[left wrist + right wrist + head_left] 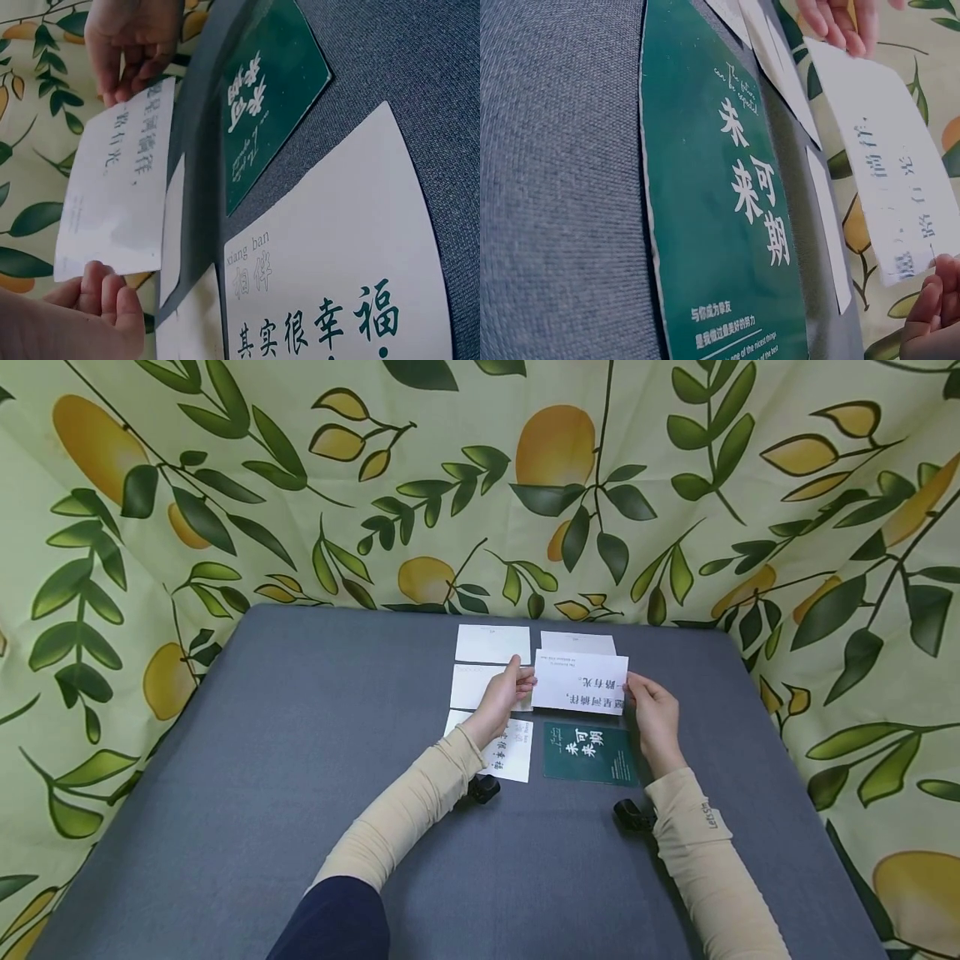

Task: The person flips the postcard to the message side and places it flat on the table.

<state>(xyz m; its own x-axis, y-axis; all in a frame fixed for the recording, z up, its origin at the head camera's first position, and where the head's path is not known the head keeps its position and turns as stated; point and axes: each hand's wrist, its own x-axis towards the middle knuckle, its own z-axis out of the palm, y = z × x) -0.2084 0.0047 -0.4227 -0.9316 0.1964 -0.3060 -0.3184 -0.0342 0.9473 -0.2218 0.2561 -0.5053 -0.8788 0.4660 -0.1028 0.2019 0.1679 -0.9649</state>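
Observation:
A white card (579, 681) with dark green Chinese characters is held up off the table between both hands. My left hand (501, 700) has its fingertips at the card's left edge and pinches it. With thumb and fingers, my right hand (657, 720) pinches the card near its right edge. Beneath and nearer lies a green card (588, 754) with white lettering. A white card with handwriting-style characters (517, 756) lies under my left forearm, which partly covers it. Another white card (468, 687) is partly hidden by my left hand.
At the back of the cluster lie two more white cards, one on the left (492, 644) and one on the right (577, 641), the latter partly covered by the held card. A grey cloth covers the table (300, 760). A leaf-and-fruit patterned curtain (450, 485) hangs behind it.

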